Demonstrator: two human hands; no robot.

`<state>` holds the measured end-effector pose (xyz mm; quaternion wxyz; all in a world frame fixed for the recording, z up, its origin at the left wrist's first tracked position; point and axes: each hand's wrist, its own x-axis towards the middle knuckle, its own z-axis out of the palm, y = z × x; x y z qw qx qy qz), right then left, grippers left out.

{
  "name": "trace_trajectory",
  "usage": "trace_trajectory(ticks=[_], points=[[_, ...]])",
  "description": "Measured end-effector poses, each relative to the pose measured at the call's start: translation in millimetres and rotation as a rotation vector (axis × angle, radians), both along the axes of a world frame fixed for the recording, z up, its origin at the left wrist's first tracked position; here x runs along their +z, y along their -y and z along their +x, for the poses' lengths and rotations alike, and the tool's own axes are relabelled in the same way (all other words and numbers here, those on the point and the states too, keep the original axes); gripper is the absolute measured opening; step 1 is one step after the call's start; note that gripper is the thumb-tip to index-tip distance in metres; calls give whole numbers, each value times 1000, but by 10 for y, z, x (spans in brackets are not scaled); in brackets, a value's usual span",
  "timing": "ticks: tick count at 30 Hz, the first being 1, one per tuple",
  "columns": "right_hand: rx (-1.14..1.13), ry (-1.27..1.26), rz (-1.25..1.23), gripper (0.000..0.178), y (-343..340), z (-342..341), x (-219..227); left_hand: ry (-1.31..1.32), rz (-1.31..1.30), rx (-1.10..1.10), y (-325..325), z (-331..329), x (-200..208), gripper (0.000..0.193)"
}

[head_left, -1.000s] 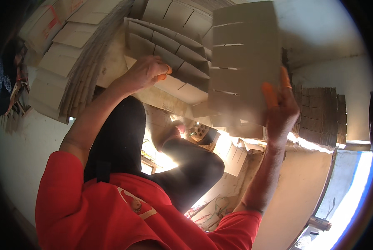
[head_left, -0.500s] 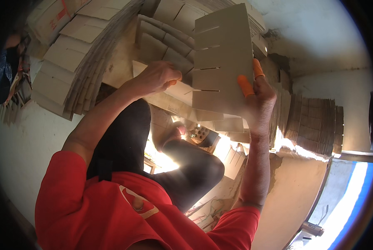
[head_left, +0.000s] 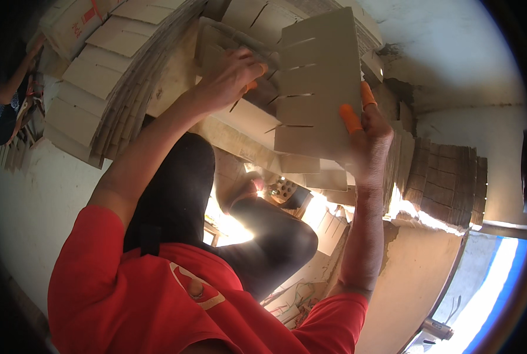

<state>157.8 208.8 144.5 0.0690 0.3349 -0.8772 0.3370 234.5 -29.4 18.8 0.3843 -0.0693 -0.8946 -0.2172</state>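
Observation:
My right hand (head_left: 369,138), with orange finger covers on its thumb and a finger, grips the right edge of a slotted cardboard sheet (head_left: 319,88). The sheet stands nearly upright, and its row of slots opens toward the left. My left hand (head_left: 231,79) is raised just left of it, its orange-covered fingertips bent and apart, with nothing visible between them. Behind and under that hand are more slotted cardboard pieces (head_left: 249,121), partly hidden by the hand and blurred.
A tall fanned stack of cardboard sheets (head_left: 107,79) rises at left, beside a carton (head_left: 75,26). Another stack (head_left: 443,177) stands at right near the wall. Another person's arm (head_left: 19,79) shows at the far left. My bent knees are below the work surface.
My left hand has moved up and slightly right, over the cardboard pieces, and its closed fingers have parted. My right hand and the sheet have barely shifted.

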Motion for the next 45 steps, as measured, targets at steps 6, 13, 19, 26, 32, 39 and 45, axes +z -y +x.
trace_trajectory(ticks=[6, 13, 19, 26, 32, 39, 45], points=[[-25, 58, -12, 44, -32, 7, -6, 439, 59, 15, 107, -18, 10, 9], [8, 75, -67, 40, -21, -19, -113, 482, 120, -9, 98, 21, 5, 10], [47, 99, -60, 40, -3, 15, -86, 84, 62, 10, 289, -255, 20, 11], [115, 57, 90, 40, 92, -13, -176, 292, -68, 122, 389, -353, -45, 12], [280, 107, 52, 44, 254, -5, -296, 322, -16, 127, 362, -360, -21, 11], [291, 679, 569, 54, 520, -6, -264, 427, 14, 148, 377, -441, -4, 8], [535, -55, 501, 66, 479, -2, -767, 180, 87, 89, 460, -499, -246, 26]])
